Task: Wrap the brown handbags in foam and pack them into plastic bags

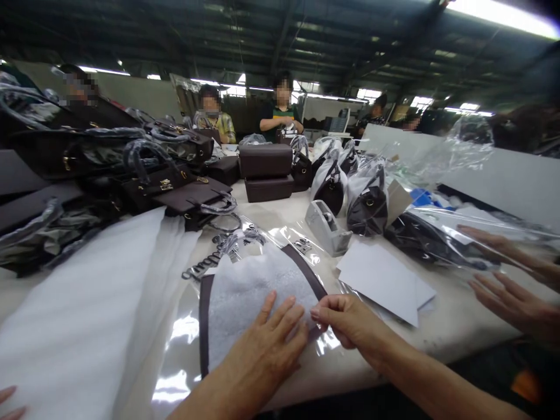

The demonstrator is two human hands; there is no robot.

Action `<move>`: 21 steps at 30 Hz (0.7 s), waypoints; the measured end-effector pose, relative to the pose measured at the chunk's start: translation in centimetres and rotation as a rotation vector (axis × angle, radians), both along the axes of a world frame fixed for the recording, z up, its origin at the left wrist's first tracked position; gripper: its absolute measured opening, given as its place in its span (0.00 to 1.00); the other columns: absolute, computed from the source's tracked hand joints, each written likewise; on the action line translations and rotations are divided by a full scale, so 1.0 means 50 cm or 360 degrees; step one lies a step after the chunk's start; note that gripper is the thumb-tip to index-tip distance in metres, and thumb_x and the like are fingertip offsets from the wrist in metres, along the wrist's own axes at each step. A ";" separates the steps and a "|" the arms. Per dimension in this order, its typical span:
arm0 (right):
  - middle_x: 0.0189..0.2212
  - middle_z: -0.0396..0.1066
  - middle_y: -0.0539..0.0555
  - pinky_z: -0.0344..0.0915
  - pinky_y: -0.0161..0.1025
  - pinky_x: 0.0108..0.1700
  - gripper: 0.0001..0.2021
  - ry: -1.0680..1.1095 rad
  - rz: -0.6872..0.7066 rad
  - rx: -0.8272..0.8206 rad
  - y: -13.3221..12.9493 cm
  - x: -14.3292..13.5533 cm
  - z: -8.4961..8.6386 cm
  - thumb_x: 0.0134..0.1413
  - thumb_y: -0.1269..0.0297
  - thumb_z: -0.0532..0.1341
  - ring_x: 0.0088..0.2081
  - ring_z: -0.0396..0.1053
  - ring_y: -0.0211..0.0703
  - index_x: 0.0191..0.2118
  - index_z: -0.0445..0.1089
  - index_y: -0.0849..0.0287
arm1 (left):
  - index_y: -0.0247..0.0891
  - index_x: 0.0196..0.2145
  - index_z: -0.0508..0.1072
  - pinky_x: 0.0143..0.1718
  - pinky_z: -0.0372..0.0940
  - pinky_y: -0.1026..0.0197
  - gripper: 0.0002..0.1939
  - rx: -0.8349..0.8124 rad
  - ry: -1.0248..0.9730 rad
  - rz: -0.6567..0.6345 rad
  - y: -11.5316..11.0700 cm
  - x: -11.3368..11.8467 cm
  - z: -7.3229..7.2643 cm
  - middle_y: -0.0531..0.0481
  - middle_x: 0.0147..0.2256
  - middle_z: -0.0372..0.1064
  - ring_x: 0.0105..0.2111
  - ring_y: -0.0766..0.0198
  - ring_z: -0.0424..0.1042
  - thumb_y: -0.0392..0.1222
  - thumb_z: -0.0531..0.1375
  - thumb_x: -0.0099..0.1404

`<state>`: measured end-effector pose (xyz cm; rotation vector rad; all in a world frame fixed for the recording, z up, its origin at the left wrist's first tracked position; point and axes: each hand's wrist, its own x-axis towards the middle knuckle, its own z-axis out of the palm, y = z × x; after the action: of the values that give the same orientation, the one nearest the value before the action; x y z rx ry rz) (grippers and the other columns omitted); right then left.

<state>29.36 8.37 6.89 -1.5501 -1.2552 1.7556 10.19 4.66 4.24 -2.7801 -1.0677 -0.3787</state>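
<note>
— Both hands sit low in the view, at about six o'clock. Left hand lies flat, fingers spread, pressing down on the white foam wrap inside a clear plastic bag.

— And the right?

— Right hand is curled, thumb and forefinger pressed together, pinching the bag's edge just where the dark strap curves down. The two hands nearly touch.

— Where does the wrapped piece lie?

— On the table, right in front of the person, at six o'clock, with the bag spreading out towards seven. A metal chain lies at its upper end, towards eleven of the left hand.

— What is around it?

— A stack of white foam sheets at eight o'clock. A sheet of white paper at three of the right hand, just beside it. A grey tape dispenser at one o'clock, further back. Dark handbags are piled at ten o'clock, two dark boxes stacked at twelve, and bagged handbags at one.

— Anyone else?

— A co-worker's two hands reach in from three o'clock, fingers spread, one over a bagged dark item. More people sit at the far end, at twelve.
</note>
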 end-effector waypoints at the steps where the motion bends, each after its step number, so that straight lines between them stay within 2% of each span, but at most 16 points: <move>1: 0.14 0.60 0.45 0.36 0.29 0.14 0.17 -0.0041 -0.0009 0.0019 -0.001 -0.003 -0.001 0.38 0.52 0.63 0.11 0.44 0.24 0.21 0.63 0.63 | 0.37 0.51 0.61 0.59 0.45 0.44 0.18 0.0008 -0.0002 -0.0007 0.000 -0.001 0.001 0.46 0.57 0.55 0.59 0.55 0.50 0.45 0.50 0.65; 3: 0.15 0.62 0.46 0.38 0.29 0.14 0.15 -0.0122 -0.0026 0.0043 -0.005 -0.010 0.000 0.39 0.54 0.62 0.11 0.45 0.24 0.21 0.63 0.63 | 0.39 0.50 0.62 0.59 0.46 0.44 0.16 0.0010 0.0012 -0.0027 0.000 -0.002 0.003 0.49 0.60 0.48 0.58 0.55 0.51 0.44 0.49 0.66; 5: 0.15 0.63 0.47 0.39 0.28 0.14 0.12 -0.0213 -0.0035 0.0043 -0.007 -0.016 0.007 0.41 0.59 0.60 0.11 0.47 0.24 0.20 0.62 0.63 | 0.41 0.51 0.61 0.58 0.47 0.44 0.16 -0.0015 0.0032 -0.0047 0.002 -0.002 0.006 0.53 0.61 0.46 0.58 0.55 0.52 0.43 0.47 0.67; 11: 0.19 0.67 0.48 0.43 0.27 0.12 0.06 -0.0304 0.0071 -0.0145 -0.001 -0.023 0.040 0.43 0.68 0.56 0.11 0.52 0.26 0.21 0.64 0.63 | 0.40 0.52 0.61 0.57 0.48 0.43 0.16 -0.0090 0.0027 -0.0061 0.010 0.001 0.015 0.52 0.58 0.55 0.57 0.54 0.54 0.40 0.48 0.66; 13: 0.16 0.64 0.46 0.44 0.27 0.12 0.01 -0.0318 0.0069 -0.0164 -0.004 -0.024 0.050 0.40 0.71 0.57 0.11 0.51 0.26 0.23 0.65 0.62 | 0.42 0.52 0.60 0.56 0.49 0.43 0.16 -0.0109 0.0009 -0.0060 0.012 0.002 0.016 0.53 0.57 0.56 0.57 0.54 0.55 0.40 0.48 0.66; 17: 0.11 0.55 0.41 0.45 0.26 0.11 0.06 -0.0384 -0.0014 -0.0262 -0.020 -0.031 0.065 0.40 0.73 0.59 0.11 0.50 0.28 0.29 0.64 0.59 | 0.43 0.51 0.60 0.58 0.46 0.43 0.16 -0.0124 -0.0028 -0.0028 0.012 0.003 0.012 0.54 0.57 0.55 0.57 0.55 0.54 0.41 0.49 0.66; 21: 0.11 0.51 0.40 0.42 0.25 0.12 0.07 -0.0356 -0.0073 -0.0363 -0.027 -0.033 0.069 0.42 0.73 0.58 0.12 0.49 0.28 0.31 0.62 0.57 | 0.43 0.49 0.62 0.58 0.45 0.44 0.14 -0.0109 -0.0019 -0.0037 0.012 0.003 0.007 0.55 0.57 0.56 0.58 0.56 0.53 0.42 0.49 0.66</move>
<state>27.71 7.02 10.35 -1.9348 -1.1395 1.7856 10.33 5.24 4.61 -2.8560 -1.0721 -0.3686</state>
